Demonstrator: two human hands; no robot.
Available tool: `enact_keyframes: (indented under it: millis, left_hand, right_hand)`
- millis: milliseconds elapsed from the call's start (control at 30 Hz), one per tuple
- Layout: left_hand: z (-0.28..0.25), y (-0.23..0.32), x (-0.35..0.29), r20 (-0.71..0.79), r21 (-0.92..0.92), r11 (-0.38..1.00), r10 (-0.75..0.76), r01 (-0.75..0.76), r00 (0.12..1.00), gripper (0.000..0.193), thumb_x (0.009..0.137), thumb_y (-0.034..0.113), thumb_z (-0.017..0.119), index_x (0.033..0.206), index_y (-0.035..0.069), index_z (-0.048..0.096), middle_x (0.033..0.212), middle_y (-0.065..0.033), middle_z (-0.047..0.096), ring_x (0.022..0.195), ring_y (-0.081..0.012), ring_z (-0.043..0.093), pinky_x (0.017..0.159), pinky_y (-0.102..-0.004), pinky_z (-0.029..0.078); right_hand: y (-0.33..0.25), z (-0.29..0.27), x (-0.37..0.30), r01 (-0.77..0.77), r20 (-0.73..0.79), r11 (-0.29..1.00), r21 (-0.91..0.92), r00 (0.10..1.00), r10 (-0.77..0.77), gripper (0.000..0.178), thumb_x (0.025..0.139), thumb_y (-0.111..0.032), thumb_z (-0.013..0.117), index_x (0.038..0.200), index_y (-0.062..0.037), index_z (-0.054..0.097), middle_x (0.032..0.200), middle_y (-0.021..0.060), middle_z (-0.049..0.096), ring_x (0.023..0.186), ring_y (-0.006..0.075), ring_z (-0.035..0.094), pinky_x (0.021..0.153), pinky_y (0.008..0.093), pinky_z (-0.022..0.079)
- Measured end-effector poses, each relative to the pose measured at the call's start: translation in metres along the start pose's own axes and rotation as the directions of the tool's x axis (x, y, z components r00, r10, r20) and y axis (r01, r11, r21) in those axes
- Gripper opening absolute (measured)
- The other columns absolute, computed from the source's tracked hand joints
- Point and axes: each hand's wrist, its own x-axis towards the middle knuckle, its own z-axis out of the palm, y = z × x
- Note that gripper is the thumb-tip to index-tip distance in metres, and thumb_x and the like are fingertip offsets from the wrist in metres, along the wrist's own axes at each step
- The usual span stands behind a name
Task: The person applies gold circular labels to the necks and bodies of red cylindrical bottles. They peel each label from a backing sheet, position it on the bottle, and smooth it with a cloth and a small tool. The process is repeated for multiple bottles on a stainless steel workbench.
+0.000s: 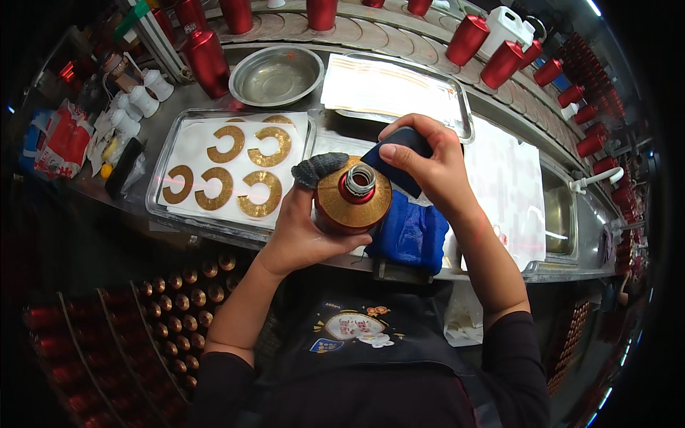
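Observation:
A red bottle with a gold-covered shoulder [360,209] and an uncapped threaded neck is wrapped in my left hand [294,232], its mouth facing up toward me. Dark grey finger covers sit on that hand's fingertip area beside the shoulder. Between the thumb and fingers of my right hand [437,155] is a flat dark blue piece [408,141], its lower edge close to the bottle's gold shoulder; whether it touches I cannot tell. Just below, a blue cloth-covered pad [408,232] rests at the bench edge. Several gold C-shaped labels [269,147] lie on white sheets to the left.
A metal tray [154,192] carries the label sheets. Behind stand a metal bowl [277,77] and another red bottle [207,63]. A second tray [464,118] holds white sheets. Red bottles [467,41] line the conveyor [407,44]. A sink [559,214] is at right.

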Motion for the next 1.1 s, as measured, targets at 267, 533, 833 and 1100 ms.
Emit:
enact_keyframes:
  millis: [267, 533, 833, 1100]
  left_hand:
    - [-0.013, -0.007, 0.01, 0.172, -0.137, 0.988, -0.042, 0.067, 0.984, 0.117, 0.057, 0.021, 0.099, 0.148, 0.002, 0.028, 0.137, -0.0156, 0.052, 0.129, -0.0258, 0.052, 0.111, -0.0394, 0.04]
    - [-0.014, -0.011, 0.008, 0.218, -0.124, 0.991, -0.022, 0.05, 0.976, 0.102, 0.063, 0.022, 0.096, 0.145, 0.004, 0.038, 0.138, -0.0136, 0.053, 0.129, -0.0262, 0.052, 0.112, -0.0377, 0.038]
    - [0.022, -0.029, -0.007, -0.096, 0.018, 0.948, 0.319, -0.319, 0.943, 0.084, 0.074, 0.017, 0.089, 0.144, 0.006, 0.042, 0.145, -0.021, 0.043, 0.128, -0.0346, 0.054, 0.111, -0.0443, 0.042]
    - [0.041, -0.038, -0.003, -0.254, 0.17, 0.949, 0.301, -0.264, 0.919, 0.076, 0.072, 0.015, 0.089, 0.134, 0.003, 0.048, 0.147, -0.0244, 0.037, 0.125, -0.0375, 0.055, 0.106, -0.0432, 0.046]
  right_hand:
    - [-0.007, 0.003, 0.067, -0.161, 0.469, 0.987, -0.03, 0.869, 0.156, 0.02, 0.079, -0.01, 0.078, 0.094, 0.0003, 0.07, 0.085, 0.0022, 0.068, 0.082, 0.0083, 0.062, 0.077, 0.0225, 0.05]
    - [-0.008, 0.002, 0.051, 0.04, 0.154, 0.918, -0.394, 0.988, 0.023, 0.024, 0.079, -0.012, 0.08, 0.095, 0.0005, 0.069, 0.085, 0.0026, 0.068, 0.08, 0.0094, 0.063, 0.076, 0.0237, 0.051]
    - [0.017, -0.002, -0.028, 0.355, -0.024, 0.906, -0.231, 0.928, -0.371, 0.026, 0.075, 0.002, 0.081, 0.099, -0.0015, 0.072, 0.088, 0.0043, 0.067, 0.083, 0.0117, 0.063, 0.075, 0.0252, 0.049]
    - [0.005, 0.045, -0.083, 0.676, -0.014, 0.589, -0.442, 0.652, -0.758, 0.04, 0.061, 0.01, 0.076, 0.096, -0.0088, 0.074, 0.085, 0.0062, 0.066, 0.079, 0.0272, 0.061, 0.069, 0.0346, 0.049]
